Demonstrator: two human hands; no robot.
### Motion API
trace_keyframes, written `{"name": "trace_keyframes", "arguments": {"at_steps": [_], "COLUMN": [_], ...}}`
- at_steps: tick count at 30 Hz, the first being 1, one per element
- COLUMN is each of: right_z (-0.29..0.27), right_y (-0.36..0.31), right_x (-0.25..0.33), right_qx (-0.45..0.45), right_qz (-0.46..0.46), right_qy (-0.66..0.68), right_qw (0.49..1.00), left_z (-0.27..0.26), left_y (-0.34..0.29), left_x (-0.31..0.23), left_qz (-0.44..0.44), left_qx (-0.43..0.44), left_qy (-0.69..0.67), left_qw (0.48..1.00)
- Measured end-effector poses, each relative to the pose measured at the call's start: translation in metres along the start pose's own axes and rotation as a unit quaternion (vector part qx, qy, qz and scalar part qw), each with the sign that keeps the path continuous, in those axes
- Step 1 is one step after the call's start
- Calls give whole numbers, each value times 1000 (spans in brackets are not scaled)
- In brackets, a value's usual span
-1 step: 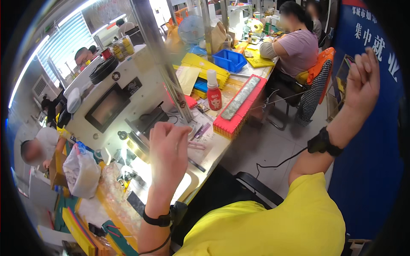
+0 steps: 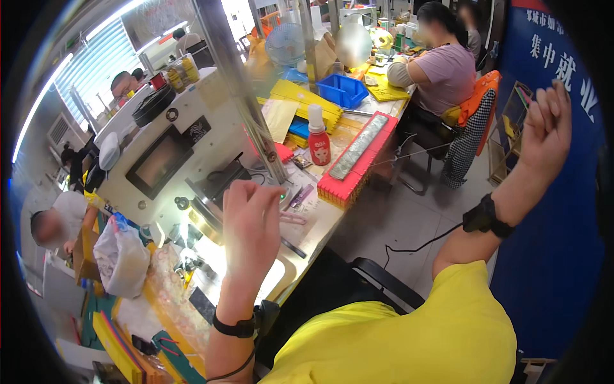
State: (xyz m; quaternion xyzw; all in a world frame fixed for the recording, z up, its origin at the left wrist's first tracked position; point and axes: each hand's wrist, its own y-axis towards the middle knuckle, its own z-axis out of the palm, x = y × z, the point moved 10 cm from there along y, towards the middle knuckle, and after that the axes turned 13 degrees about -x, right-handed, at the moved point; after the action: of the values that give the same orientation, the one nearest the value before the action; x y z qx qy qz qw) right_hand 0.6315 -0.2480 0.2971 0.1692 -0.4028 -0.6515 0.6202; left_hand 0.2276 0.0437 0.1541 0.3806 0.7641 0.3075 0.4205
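Observation:
My left hand (image 2: 251, 227) is raised over the lit worktop beside the sewing machine (image 2: 204, 221), fingertips pinched together. Far out to the right, my right hand (image 2: 543, 134) is held up with its fingers curled closed. A thin pale thread (image 2: 422, 149) stretches across in line with both hands; where it meets the fingers is hard to make out. Beyond my left hand stand a red bottle with a white cap (image 2: 318, 137) and a red-edged stack of sheets (image 2: 342, 191) with a long grey bar (image 2: 361, 147) on top.
A blue bin (image 2: 343, 91) and yellow pieces (image 2: 310, 102) lie farther along the bench. A person in a pink top (image 2: 441, 80) sits there. A metal post (image 2: 236, 83) rises from the table. Near me are a white bag (image 2: 121, 259) and a chair armrest (image 2: 387, 281).
My right hand has shifted very slightly right and down. My left hand stays almost in place, its fingers still pinched.

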Motion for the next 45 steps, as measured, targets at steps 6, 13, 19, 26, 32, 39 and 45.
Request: {"name": "trace_keyframes", "arguments": {"at_steps": [6,13,19,26,32,39,45], "right_z": [-58,-126,-199,-301,-334,-344,-302], "right_y": [-14,-15,-15,-39,-54,-54,-70], "right_x": [69,83,81,69,64,61,54], "right_qx": [-37,-220,-295,-407,-433,-428,-417], "right_qz": [-41,-106,-102,-72,-61,-56,-64], "right_qy": [-27,-129,-177,-231,-241,-277,-422], "right_qw": [998,961,934,881,866,858,802], "left_z": [19,22,30,32,34,39,43], "left_y": [13,12,6,0,-11,-24,-44], "left_x": [-10,-18,-25,-28,-28,-17,-10], "left_qz": [44,60,60,59,37,-25,-30], "left_qx": [-20,-4,27,35,65,118,143], "left_qy": [12,25,8,-3,-31,-105,-124], "left_qw": [999,998,998,998,997,987,982]}}
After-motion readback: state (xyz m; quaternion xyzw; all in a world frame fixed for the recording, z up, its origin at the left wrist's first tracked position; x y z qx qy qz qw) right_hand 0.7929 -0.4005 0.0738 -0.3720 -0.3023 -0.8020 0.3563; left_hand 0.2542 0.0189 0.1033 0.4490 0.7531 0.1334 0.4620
